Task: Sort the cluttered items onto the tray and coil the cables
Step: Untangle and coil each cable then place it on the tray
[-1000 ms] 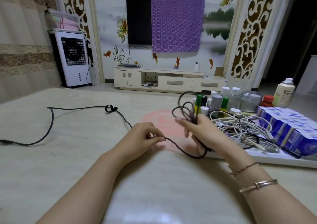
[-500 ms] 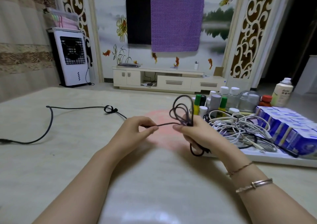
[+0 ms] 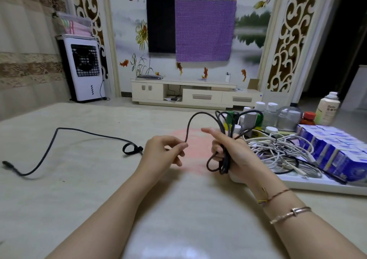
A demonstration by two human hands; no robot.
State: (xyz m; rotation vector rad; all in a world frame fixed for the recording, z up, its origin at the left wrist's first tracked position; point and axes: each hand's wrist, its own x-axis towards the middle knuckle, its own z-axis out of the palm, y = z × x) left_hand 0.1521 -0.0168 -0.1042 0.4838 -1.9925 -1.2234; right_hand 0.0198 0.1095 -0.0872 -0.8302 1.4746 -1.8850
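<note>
Both forearms reach forward over the pale table (image 3: 83, 195), with the tray (image 3: 325, 188) at its right edge as the landmark. The right hand (image 3: 232, 153), just left of the tray's near corner, is turned palm inward; its lower fingers curl round a bundle of loops of the black cable (image 3: 222, 139), while the index finger points out to the left. The loops stand up above the hand and hang below it. The left hand (image 3: 162, 155), further left of the tray, pinches a single strand of the same cable between thumb and forefinger; that strand arches up and over to the bundle. The rest of the cable trails across the table well left of the tray, past a small strap loop (image 3: 130, 148), to a plug end (image 3: 8, 164) near the table's left edge.

On the tray lie a tangle of white cables (image 3: 278, 151) just beside the right hand, a row of blue boxes (image 3: 335, 151) along the right side, and a cluster of bottles (image 3: 272, 115) at the far end, partly hidden behind the raised loops. A taller white spray bottle (image 3: 327, 108) stands beyond the tray's far right
</note>
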